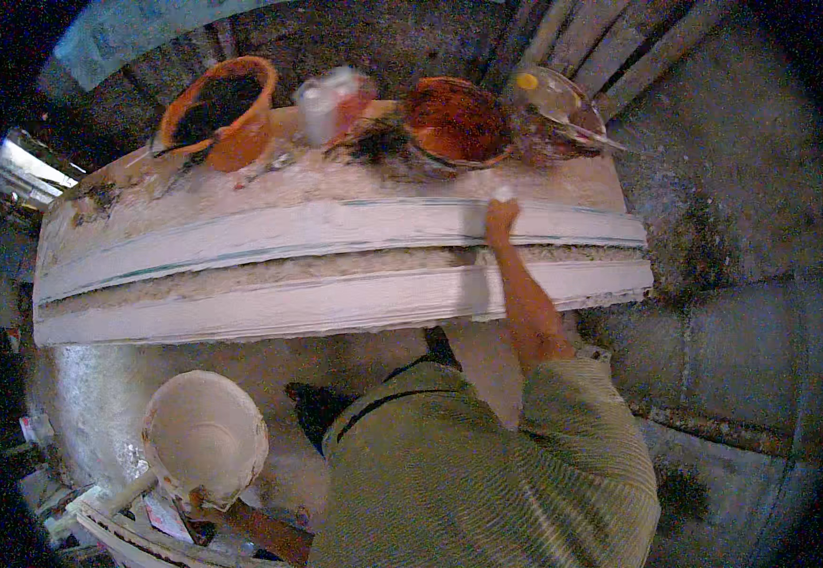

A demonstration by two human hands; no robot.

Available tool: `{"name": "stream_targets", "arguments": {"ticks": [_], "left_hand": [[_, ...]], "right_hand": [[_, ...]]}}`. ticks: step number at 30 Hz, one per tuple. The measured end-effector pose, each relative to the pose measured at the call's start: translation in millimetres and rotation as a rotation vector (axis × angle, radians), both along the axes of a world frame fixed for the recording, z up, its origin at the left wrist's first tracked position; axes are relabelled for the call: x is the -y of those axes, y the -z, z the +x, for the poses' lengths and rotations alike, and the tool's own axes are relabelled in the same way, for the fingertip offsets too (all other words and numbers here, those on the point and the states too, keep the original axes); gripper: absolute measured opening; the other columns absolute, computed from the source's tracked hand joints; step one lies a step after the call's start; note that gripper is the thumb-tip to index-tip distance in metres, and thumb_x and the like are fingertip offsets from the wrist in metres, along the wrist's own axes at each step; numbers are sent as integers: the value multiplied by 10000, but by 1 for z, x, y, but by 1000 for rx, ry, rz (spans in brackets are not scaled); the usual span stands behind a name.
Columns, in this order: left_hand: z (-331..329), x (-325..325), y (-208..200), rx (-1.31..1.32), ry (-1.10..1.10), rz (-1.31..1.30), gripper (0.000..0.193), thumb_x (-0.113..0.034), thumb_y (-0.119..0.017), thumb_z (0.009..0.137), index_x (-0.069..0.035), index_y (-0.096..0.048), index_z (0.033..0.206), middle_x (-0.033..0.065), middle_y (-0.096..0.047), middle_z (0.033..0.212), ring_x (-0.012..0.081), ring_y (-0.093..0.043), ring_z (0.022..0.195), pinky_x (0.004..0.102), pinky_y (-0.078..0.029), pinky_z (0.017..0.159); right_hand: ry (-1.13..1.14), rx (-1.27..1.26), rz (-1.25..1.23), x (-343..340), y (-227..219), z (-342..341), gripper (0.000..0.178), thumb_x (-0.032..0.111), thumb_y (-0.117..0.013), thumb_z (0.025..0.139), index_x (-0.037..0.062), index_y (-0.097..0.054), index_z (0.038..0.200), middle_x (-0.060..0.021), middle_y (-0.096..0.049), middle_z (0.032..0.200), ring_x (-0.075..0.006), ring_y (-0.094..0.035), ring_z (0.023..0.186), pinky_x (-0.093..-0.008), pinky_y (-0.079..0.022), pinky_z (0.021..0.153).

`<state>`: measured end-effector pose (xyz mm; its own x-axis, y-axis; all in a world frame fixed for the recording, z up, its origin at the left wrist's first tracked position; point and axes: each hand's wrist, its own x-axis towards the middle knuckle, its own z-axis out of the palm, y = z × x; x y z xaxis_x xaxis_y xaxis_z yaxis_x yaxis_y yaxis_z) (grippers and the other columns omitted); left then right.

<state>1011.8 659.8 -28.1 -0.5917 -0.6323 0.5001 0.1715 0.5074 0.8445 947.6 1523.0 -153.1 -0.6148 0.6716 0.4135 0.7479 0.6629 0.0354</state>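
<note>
My right hand is closed over the far one of two long white moulded strips. A small white bit shows at its fingertips, too blurred to name. The near strip lies alongside, nearer to me, with a rough gap between the two. Low on the left, my left hand grips the near rim of a pale, white-crusted bucket. The bucket's mouth faces up toward me, and its inner wall looks smeared with white.
Along the table's far side stand an orange bucket, a blurred white-and-red container, a reddish-orange basin and a bowl with a stick across it. Planks lie behind. Concrete floor extends at right.
</note>
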Motion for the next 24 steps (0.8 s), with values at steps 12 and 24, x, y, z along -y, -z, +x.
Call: {"name": "stream_targets", "arguments": {"ticks": [12, 24], "left_hand": [[48, -221, 22, -84, 179, -38, 503, -474, -551, 865, -1, -607, 1025, 131, -664, 1004, 270, -628, 951, 416, -534, 810], [5, -389, 24, -29, 667, 737, 274, -210, -575, 725, 23, -663, 839, 184, -670, 1082, 303, -647, 987, 403, -521, 886]], "right_hand": [[-192, -711, -1047, -98, -56, 113, 271, 37, -748, 724, -47, -682, 973, -119, -719, 950, -215, -678, 821, -415, -547, 751], [-659, 154, -1005, 13, -107, 64, 385, 78, -698, 763, 26, -626, 1137, -233, -640, 1106, -423, -608, 1058, -459, -497, 934]]}}
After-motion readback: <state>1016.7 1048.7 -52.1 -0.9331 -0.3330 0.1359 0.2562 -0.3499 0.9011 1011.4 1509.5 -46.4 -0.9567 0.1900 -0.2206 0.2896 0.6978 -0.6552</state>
